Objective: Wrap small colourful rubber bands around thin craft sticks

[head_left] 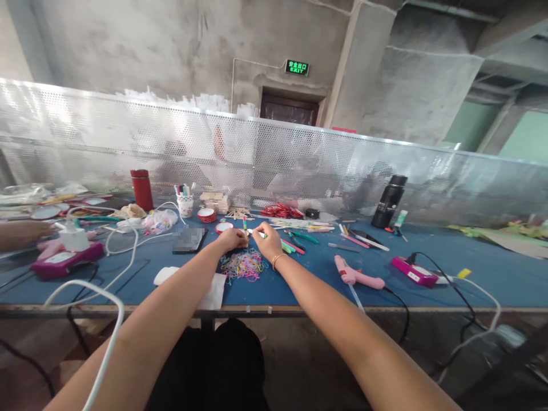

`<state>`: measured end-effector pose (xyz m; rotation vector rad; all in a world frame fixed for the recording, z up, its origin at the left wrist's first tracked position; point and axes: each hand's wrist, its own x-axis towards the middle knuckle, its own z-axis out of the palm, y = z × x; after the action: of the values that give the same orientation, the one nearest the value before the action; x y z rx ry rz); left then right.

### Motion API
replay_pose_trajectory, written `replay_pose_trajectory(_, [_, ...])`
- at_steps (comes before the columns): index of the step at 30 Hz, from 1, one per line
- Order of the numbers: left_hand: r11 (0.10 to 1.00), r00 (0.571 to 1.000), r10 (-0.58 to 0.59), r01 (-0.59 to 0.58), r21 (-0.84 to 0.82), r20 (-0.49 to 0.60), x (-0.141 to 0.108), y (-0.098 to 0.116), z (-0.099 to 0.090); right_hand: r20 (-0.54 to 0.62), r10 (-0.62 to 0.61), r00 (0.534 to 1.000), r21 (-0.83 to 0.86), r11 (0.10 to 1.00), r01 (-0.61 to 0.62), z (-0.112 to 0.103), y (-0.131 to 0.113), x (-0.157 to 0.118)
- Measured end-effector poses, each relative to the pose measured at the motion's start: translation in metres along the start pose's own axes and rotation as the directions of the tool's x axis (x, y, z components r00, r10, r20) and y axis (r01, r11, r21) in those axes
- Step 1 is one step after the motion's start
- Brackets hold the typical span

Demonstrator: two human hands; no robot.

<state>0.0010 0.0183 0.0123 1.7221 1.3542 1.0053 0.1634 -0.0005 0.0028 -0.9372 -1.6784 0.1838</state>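
My left hand (234, 238) is closed on a thin upright stick (245, 223) with green and red bands. Close by on the right, my right hand (268, 244) grips a white marker (259, 233) with a green end, its tip pointing at the stick. Under both hands lies a loose heap of colourful rubber bands (244, 266). Several coloured markers (291, 246) lie beside my right wrist, which wears a bracelet. A round red-rimmed piece (224, 228) rests just behind my left hand.
On the blue table (299, 291) are a pink glue gun (357, 275), purple power strips (414, 270), a black phone (188, 240), pliers (305, 236) and red packets (282, 210). Bottles stand at the back: red (141, 189), black (389, 201). White cables cross the left, where another person's arm (21, 235) reaches in.
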Motion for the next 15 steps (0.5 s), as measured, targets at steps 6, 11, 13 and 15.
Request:
replay_pose_trajectory(6, [1.000,1.000,-0.014,0.014,-0.024,0.011,0.000,0.002,0.000,0.003,-0.018,1.000,0.029,0.999,0.018,0.000,0.001,0.000])
replay_pose_trajectory(11, [0.999,1.000,-0.025,0.025,-0.040,0.008,0.005,-0.005,0.001,0.005,-0.001,1.000,0.010,1.000,0.001,0.001,0.001,0.000])
replay_pose_trajectory(13, [0.999,1.000,-0.021,0.021,-0.032,0.015,0.007,-0.007,0.000,-0.004,0.006,1.000,0.007,1.000,-0.006,0.001,0.001,0.000])
replay_pose_trajectory(15, [1.000,1.000,-0.010,0.010,-0.014,0.016,0.008,-0.009,0.000,-0.002,-0.007,1.000,0.012,1.000,0.007,0.001,0.001,0.000])
